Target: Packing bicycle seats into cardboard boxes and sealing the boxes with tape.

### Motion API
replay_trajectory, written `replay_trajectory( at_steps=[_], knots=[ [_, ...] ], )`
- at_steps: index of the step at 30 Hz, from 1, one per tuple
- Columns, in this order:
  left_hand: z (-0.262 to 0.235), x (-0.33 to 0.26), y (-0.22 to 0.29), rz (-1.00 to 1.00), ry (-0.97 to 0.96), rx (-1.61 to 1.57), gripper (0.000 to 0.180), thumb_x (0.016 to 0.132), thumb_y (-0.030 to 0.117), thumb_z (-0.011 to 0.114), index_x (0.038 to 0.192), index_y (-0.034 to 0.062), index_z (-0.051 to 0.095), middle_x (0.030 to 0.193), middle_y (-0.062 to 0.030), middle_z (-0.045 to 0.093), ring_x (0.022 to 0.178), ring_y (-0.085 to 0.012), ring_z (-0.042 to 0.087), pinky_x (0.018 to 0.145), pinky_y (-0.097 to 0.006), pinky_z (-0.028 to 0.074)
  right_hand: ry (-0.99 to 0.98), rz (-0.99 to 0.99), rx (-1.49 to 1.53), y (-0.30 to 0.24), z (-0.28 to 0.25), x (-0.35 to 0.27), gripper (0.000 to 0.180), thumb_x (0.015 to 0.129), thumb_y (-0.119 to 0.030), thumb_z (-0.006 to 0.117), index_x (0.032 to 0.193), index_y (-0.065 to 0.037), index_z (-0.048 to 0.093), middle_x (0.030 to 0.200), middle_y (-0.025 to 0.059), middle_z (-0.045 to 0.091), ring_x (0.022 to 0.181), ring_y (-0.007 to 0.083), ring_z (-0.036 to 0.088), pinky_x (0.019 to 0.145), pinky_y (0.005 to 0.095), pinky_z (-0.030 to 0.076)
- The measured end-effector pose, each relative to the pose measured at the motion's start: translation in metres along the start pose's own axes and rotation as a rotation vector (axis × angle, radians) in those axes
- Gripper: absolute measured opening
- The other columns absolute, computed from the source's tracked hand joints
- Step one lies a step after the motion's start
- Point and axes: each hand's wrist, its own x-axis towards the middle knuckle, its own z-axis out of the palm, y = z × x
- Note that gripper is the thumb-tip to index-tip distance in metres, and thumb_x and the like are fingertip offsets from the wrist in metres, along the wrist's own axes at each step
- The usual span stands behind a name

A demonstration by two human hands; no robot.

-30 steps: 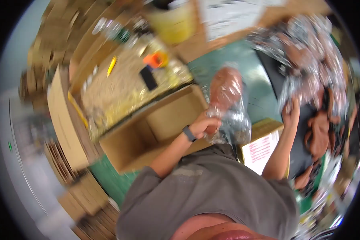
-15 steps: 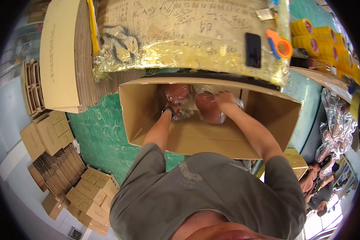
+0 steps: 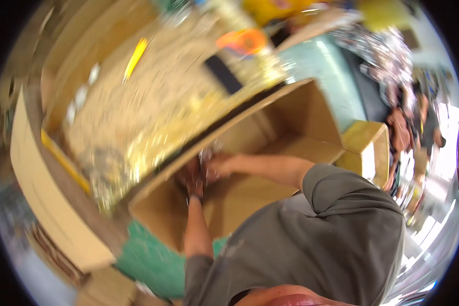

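Observation:
An open cardboard carton [image 3: 245,204] stands in front of me, tilted in the view. Both my hands reach down into its left end, close together. My left hand [image 3: 195,189], with a dark band at the wrist, is against a reddish-brown thing in clear plastic wrap [image 3: 188,171]. Beside it, my right hand [image 3: 219,166] is near the same shiny wrap. Motion smears the fingers of both hands, so their grip does not show. The exact kind of the wrapped thing cannot be made out, and the carton's left end partly hides it.
Beyond the carton is a worktable [image 3: 158,97] bearing a dark phone [image 3: 223,74], an orange ring-shaped tool [image 3: 247,41] and a yellow cutter [image 3: 136,58]. Flat cardboard [image 3: 53,194] stands at left. Another carton [image 3: 364,148] and plastic-wrapped goods [image 3: 387,61] are at right, with a person [image 3: 429,122] farther off.
The view has swung round and blurred. My right hand has moved left along the carton to beside my left hand. The two wrapped things no longer show apart.

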Motion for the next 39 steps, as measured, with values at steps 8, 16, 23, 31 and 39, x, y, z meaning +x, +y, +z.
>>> replay_trajectory(
  at_steps=[8, 16, 23, 31, 39],
  knots=[
    [-0.316, 0.203, 0.268, -0.427, 0.003, -1.062, 0.052, 0.107, 0.003, 0.070, 0.156, -0.0066, 0.058, 0.132, -0.0202, 0.079, 0.119, -0.0252, 0.077, 0.105, -0.039, 0.062, 0.927, 0.143, 1.136, 0.156, -0.231, -0.515, 0.054, 0.112, -0.019, 0.074, 0.160, -0.001, 0.060, 0.135, 0.0108, 0.079, 0.124, 0.0206, 0.074, 0.111, 0.0389, 0.059],
    [-0.501, 0.585, 0.574, 0.376, 0.119, -0.750, 0.048, 0.103, 0.012, 0.077, 0.149, 0.0033, 0.069, 0.129, -0.0180, 0.080, 0.118, -0.0352, 0.077, 0.100, -0.046, 0.061, 1.646, 1.780, 0.095, 0.563, -0.225, -0.919, 0.073, 0.096, -0.020, 0.074, 0.160, 0.000, 0.047, 0.150, 0.0329, 0.062, 0.140, 0.0552, 0.060, 0.117, 0.0604, 0.052],
    [-0.463, 0.899, 0.812, 0.833, 0.244, -0.353, 0.092, 0.087, 0.008, 0.084, 0.170, 0.0048, 0.044, 0.161, -0.0255, 0.058, 0.152, -0.0422, 0.053, 0.127, -0.051, 0.043, 0.882, 1.512, -0.460, 0.706, -0.158, -1.079, 0.043, 0.105, -0.012, 0.057, 0.148, -0.012, 0.064, 0.163, 0.0127, 0.058, 0.158, 0.0384, 0.048, 0.127, 0.0625, 0.039],
    [-0.416, 0.977, 0.907, 0.632, 0.103, 0.011, 0.070, 0.080, 0.011, 0.088, 0.144, 0.0077, 0.061, 0.136, -0.0186, 0.073, 0.132, -0.0399, 0.068, 0.111, -0.055, 0.054, 1.205, 1.326, -0.657, 0.694, -0.158, -1.063, 0.054, 0.090, -0.005, 0.072, 0.142, -0.015, 0.067, 0.151, 0.0085, 0.065, 0.158, 0.0363, 0.046, 0.127, 0.0617, 0.037],
    [-0.429, 0.762, 0.789, 0.095, -0.725, -0.878, 0.067, 0.076, 0.024, 0.094, 0.129, -0.0040, 0.062, 0.105, -0.0200, 0.078, 0.100, -0.0373, 0.080, 0.090, -0.049, 0.064, 0.925, 1.301, -0.279, 0.583, -0.155, -0.963, 0.046, 0.079, -0.031, 0.089, 0.119, -0.015, 0.072, 0.121, 0.0092, 0.077, 0.134, 0.0356, 0.062, 0.109, 0.0535, 0.048]
  ],
)
